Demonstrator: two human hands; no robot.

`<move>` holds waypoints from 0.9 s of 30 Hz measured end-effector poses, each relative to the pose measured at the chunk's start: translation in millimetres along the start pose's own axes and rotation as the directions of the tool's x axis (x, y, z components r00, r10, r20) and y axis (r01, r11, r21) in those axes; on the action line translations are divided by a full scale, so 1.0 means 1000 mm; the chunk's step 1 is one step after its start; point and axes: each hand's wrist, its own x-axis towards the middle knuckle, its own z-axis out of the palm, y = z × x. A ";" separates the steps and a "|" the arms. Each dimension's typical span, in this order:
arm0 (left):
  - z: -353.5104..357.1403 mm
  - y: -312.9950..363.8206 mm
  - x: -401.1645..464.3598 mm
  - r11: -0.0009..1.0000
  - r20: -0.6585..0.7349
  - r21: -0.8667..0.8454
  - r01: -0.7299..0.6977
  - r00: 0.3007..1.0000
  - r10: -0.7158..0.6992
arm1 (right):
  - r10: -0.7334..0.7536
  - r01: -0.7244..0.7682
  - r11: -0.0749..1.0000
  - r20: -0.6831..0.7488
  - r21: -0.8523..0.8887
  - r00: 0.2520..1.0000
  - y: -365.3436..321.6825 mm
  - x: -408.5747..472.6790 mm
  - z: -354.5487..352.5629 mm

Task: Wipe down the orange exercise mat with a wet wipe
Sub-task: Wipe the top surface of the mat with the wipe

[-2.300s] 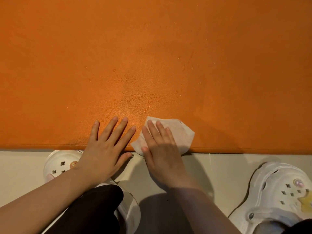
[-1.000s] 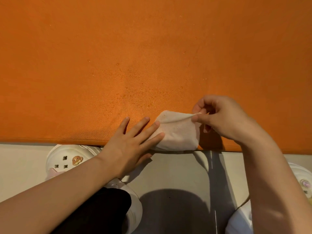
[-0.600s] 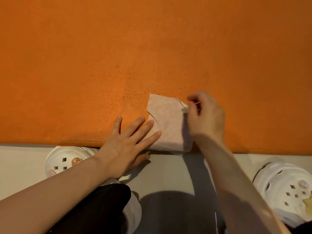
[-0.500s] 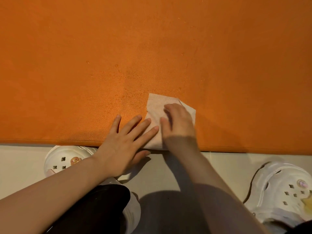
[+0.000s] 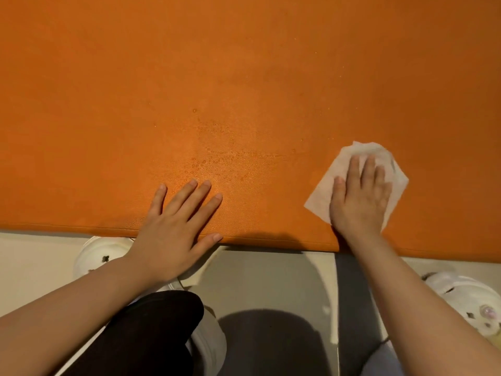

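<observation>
Mat (image 5: 244, 63) orange; wipe (image 5: 322, 194) white; clogs (image 5: 103, 252) white; trousers (image 5: 146, 329) black; floor (image 5: 32, 264) pale cream.

Your left hand (image 5: 173, 229) lies flat near the mat's (image 5: 244, 63) front edge, fingers straight and spread. Your right hand (image 5: 360, 199) presses flat on the wipe (image 5: 322, 191) farther right, fingers straight. Both arms reach forward.

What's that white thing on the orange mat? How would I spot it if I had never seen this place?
Start with the big orange mat filling the upper part of the view. Follow its near edge toward the right hand, which lies flat with straight fingers. Under it is the wet wipe, a thin, crumpled white sheet; unlike the white clogs, it lies on the mat, not the floor.
</observation>
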 end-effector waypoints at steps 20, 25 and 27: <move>-0.006 -0.001 0.004 0.986 -0.023 -0.158 0.057 0.998 -0.061 | 0.122 -0.121 0.993 -0.021 0.012 0.992 0.023 0.048 -0.013; -0.017 0.000 0.014 0.972 -0.013 -0.211 0.105 0.994 -0.111 | -0.019 0.018 1.000 0.046 0.015 0.999 -0.042 0.062 -0.005; -0.021 0.001 0.019 0.966 -0.005 -0.222 0.132 0.991 -0.137 | -0.150 0.154 0.987 0.083 -0.042 0.985 -0.083 0.063 0.003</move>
